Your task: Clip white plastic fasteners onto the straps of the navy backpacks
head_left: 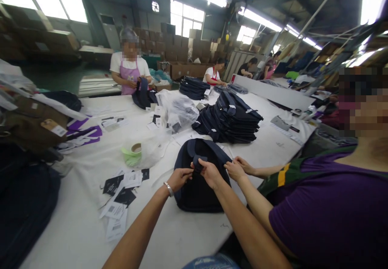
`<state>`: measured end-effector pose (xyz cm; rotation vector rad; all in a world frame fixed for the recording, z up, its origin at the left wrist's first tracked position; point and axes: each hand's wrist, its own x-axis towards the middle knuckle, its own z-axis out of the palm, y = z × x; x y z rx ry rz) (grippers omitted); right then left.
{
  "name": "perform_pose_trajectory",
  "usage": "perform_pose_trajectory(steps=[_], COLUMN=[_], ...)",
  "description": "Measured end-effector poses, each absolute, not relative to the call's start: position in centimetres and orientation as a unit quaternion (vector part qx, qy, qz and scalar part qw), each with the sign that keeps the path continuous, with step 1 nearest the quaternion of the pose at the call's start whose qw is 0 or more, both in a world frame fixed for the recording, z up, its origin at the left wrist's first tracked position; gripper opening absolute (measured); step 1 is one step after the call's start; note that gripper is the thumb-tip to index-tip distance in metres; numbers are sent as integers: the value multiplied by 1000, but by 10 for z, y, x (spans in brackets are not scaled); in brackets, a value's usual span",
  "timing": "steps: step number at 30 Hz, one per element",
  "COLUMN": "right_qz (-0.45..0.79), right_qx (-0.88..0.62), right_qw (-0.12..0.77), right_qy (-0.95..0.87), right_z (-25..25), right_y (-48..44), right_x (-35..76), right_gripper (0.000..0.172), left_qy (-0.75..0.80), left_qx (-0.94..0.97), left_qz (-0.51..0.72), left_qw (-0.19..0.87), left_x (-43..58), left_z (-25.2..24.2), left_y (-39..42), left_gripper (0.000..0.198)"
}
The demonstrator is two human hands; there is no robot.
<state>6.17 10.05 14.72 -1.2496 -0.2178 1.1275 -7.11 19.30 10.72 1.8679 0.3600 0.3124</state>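
A dark navy backpack (pixel 201 194) lies on the table in front of me. My right hand (pixel 209 173) pinches a folded end of its dark shoulder strap (pixel 199 162) over the middle of the bag. Just left of it, my left hand (pixel 178 179), with a silver bracelet at the wrist, has its fingertips closed at the lower edge of the same strap; the exact part between them is hard to see. On the right, a co-worker's hands (pixel 238 169) touch the bag's other strap by its upper right edge.
Loose tags (pixel 121 192) lie left of the bag, near a roll of green tape (pixel 133 152). Beyond it rise a stack of dark bags (pixel 233 119) and clear plastic bags (pixel 177 107). A person in purple (pixel 330 204) is close on my right; a brown bag (pixel 34 117) is at left.
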Motion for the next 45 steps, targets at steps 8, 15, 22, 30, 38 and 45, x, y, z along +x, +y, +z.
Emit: perform_pose_trajectory(steps=[8, 15, 22, 30, 38, 45], right_qz=[505, 475, 393, 385, 427, 499], right_qx=[-560, -554, -560, -544, -539, -572], right_qw=[655, 677, 724, 742, 723, 646], right_qy=[-54, -100, -93, -76, -69, -79], right_z=[153, 161, 171, 166, 164, 138], right_y=[108, 114, 127, 137, 147, 137], right_x=[65, 58, 48, 44, 60, 56], right_gripper=[19, 16, 21, 20, 16, 28], left_qy=[157, 231, 236, 245, 372, 336], left_qx=[865, 882, 864, 836, 582, 555], left_qz=[164, 158, 168, 181, 344, 268], left_qw=[447, 378, 411, 456, 636, 713], left_x=[-64, -57, -56, -53, -62, -67], left_z=[103, 96, 80, 77, 103, 100], left_y=[206, 200, 201, 206, 180, 178], left_gripper=[25, 18, 21, 20, 41, 38])
